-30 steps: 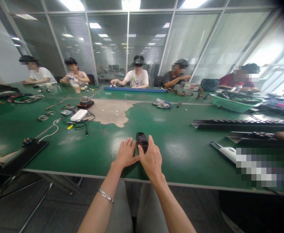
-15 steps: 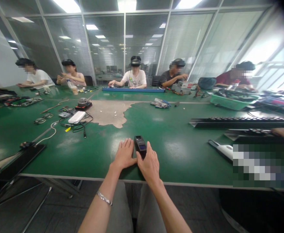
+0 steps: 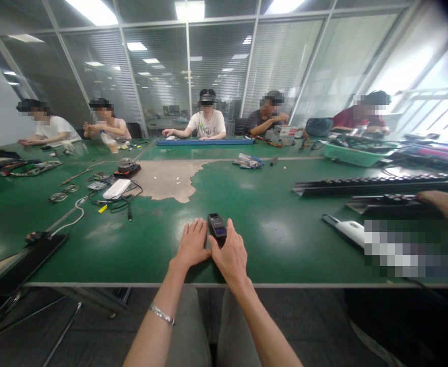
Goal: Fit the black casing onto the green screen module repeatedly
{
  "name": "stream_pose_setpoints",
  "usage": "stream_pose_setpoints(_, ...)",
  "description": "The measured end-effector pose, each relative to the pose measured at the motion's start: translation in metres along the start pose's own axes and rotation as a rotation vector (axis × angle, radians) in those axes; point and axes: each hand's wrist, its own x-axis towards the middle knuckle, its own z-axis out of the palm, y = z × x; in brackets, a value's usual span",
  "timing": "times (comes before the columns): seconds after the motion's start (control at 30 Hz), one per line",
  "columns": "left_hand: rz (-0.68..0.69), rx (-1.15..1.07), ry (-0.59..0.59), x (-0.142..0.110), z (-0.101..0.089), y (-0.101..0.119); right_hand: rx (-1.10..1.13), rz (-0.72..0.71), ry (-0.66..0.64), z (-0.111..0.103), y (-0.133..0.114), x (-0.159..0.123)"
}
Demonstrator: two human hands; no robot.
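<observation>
On the green table in front of me lies a small black handheld device (image 3: 216, 227) with a dark bluish screen; its near end is hidden behind my right hand. My right hand (image 3: 231, 257) is around that near end, thumb on the left and fingers along the right side. Just left of the device, my left hand (image 3: 193, 242) rests palm down on the table, fingers stretched forward and holding nothing. The two thumbs come close together below the device.
Left of centre lie a white box-shaped item (image 3: 116, 189) and dark cables. A torn beige patch (image 3: 166, 183) marks the tabletop. Long black rails (image 3: 361, 187) and a co-worker's hand (image 3: 441, 203) are at right. A green basket (image 3: 356, 155) stands behind them. Several people sit across the table.
The view has turned slightly, so the scene sits a little further left in the picture. Both hands and the device keep about the same places relative to each other.
</observation>
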Motion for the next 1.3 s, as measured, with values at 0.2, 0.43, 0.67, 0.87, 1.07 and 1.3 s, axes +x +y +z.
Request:
stream_pose_setpoints(0.2, 0.011, -0.008, -0.019, 0.000, -0.001, 0.000, -0.025, 0.028, -0.013, -0.009, -0.012, 0.011)
stream_pose_setpoints(0.43, 0.001, -0.036, 0.008, 0.001, -0.002, 0.000, 0.115, 0.080, 0.136, -0.031, -0.005, 0.032)
stream_pose_setpoints(0.67, -0.008, -0.049, 0.024, -0.001, -0.004, 0.002, 0.031, 0.170, 0.127, -0.036, 0.043, 0.022)
stream_pose_setpoints(0.87, -0.009, -0.038, 0.021, -0.001, -0.006, 0.003, 0.013, 0.185, 0.084, -0.028, 0.054, 0.014)
stream_pose_setpoints(1.07, -0.017, -0.025, 0.006, 0.000, -0.005, 0.004, -0.035, 0.163, 0.067, -0.022, 0.061, 0.012)
stream_pose_setpoints(1.3, -0.006, -0.011, 0.013, 0.000, -0.002, 0.003, -0.031, 0.120, 0.112, -0.020, 0.065, 0.011)
